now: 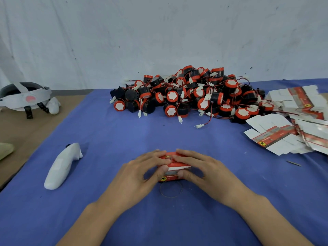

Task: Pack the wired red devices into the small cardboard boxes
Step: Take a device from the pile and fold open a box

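The blue cloth point(124, 139) has open room in the middle, between a white controller point(62, 166) on the left and flat boxes point(292, 125) on the right. The pile of red devices point(188, 93) sits at the back. The box point(177, 165) is red with a white edge, at the front middle. The left hand point(142, 174) and right hand point(200, 171) both grip it, fingers on top, thumbs on the near side.

matt blue cloth table cover point(124, 139), glossy printed cardboard box point(171, 176), smooth white plastic controller point(60, 167)
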A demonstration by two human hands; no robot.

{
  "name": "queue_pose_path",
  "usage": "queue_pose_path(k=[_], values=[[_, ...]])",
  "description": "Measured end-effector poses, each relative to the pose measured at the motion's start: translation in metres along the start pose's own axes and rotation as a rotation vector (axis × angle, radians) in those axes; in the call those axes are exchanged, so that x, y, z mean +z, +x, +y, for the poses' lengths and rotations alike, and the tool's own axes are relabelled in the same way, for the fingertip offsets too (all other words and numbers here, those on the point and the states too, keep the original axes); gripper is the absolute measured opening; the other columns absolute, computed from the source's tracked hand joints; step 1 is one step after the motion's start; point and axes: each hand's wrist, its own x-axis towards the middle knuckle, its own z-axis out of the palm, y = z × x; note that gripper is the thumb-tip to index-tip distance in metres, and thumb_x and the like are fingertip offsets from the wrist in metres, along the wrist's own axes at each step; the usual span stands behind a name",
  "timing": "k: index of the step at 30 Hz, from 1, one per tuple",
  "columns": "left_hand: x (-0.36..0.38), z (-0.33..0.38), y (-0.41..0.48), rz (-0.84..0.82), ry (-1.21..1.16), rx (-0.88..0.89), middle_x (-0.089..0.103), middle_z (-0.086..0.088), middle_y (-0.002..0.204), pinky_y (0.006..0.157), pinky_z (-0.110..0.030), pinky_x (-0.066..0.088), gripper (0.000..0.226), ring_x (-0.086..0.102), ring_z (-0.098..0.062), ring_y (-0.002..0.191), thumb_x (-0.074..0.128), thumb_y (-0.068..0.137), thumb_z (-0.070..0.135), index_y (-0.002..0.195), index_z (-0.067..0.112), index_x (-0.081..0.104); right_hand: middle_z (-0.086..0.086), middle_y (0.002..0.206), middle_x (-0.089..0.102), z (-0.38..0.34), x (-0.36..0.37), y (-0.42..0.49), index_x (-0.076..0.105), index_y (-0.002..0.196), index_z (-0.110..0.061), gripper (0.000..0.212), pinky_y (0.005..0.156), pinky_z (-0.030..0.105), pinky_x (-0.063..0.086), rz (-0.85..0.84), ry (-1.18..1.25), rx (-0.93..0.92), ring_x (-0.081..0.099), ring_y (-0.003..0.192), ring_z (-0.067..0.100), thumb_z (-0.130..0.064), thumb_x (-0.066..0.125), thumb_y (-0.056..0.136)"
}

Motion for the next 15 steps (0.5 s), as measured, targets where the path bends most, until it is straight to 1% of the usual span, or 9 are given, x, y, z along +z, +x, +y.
queue_pose_path(k=[2,4,9,11,12,15], values=[[-0.0032,-0.0003,-0.0013,-0.026,0.042,0.023,0.053,0.033,0.136,0.107,-0.016,0.040,0.039,0.039,0.014,0.133,0.048,0.093,0.060,0.121,0.042,0.068,-0.031,0.151,0.039,0.0013,0.0011,-0.0009,0.050,0.140,-0.047,0.051,0.104,0.034,0.047,0.009,-0.006,-0.021,0.053,0.131,0.005,-0.059,0.043,0.091],[-0.0058,-0.0002,-0.0022,-0.045,0.091,0.036,0.051,0.035,0.137,0.106,-0.015,0.039,0.039,0.038,0.014,0.134,0.050,0.093,0.061,0.124,0.043,0.066,-0.028,0.151,0.041,0.0021,0.0009,-0.0011,0.052,0.140,-0.044,0.049,0.103,0.036,0.049,0.017,-0.009,-0.032,0.055,0.131,0.008,-0.055,0.044,0.093],[-0.0080,-0.0004,-0.0025,-0.037,0.114,0.052,0.052,0.032,0.138,0.104,-0.016,0.042,0.035,0.040,0.012,0.134,0.052,0.094,0.054,0.125,0.046,0.066,-0.023,0.153,0.041,0.0017,0.0007,-0.0010,0.055,0.140,-0.040,0.051,0.099,0.041,0.051,-0.001,-0.051,-0.059,0.059,0.127,0.016,-0.057,0.039,0.095],[-0.0088,-0.0005,-0.0028,-0.037,0.166,0.088,0.054,0.028,0.137,0.101,-0.015,0.044,0.035,0.042,0.009,0.134,0.049,0.096,0.055,0.124,0.044,0.067,-0.018,0.153,0.044,0.0015,0.0019,-0.0010,0.058,0.139,-0.037,0.048,0.093,0.044,0.054,0.021,-0.113,-0.084,0.065,0.119,0.022,-0.052,0.041,0.097],[-0.0092,0.0000,-0.0028,-0.032,0.196,0.110,0.055,0.027,0.137,0.098,-0.015,0.046,0.037,0.044,0.007,0.134,0.047,0.096,0.054,0.124,0.043,0.067,-0.014,0.152,0.048,0.0010,0.0025,-0.0012,0.060,0.138,-0.034,0.045,0.088,0.044,0.056,0.051,-0.151,-0.106,0.068,0.112,0.024,-0.048,0.043,0.098],[-0.0092,0.0011,-0.0017,-0.012,0.223,0.152,0.059,0.023,0.135,0.089,-0.021,0.055,0.037,0.050,-0.001,0.132,0.046,0.096,0.051,0.123,0.040,0.069,-0.005,0.143,0.059,-0.0017,0.0019,-0.0030,0.068,0.131,-0.027,0.037,0.070,0.038,0.059,0.149,-0.270,-0.170,0.074,0.087,0.022,-0.035,0.057,0.097]])
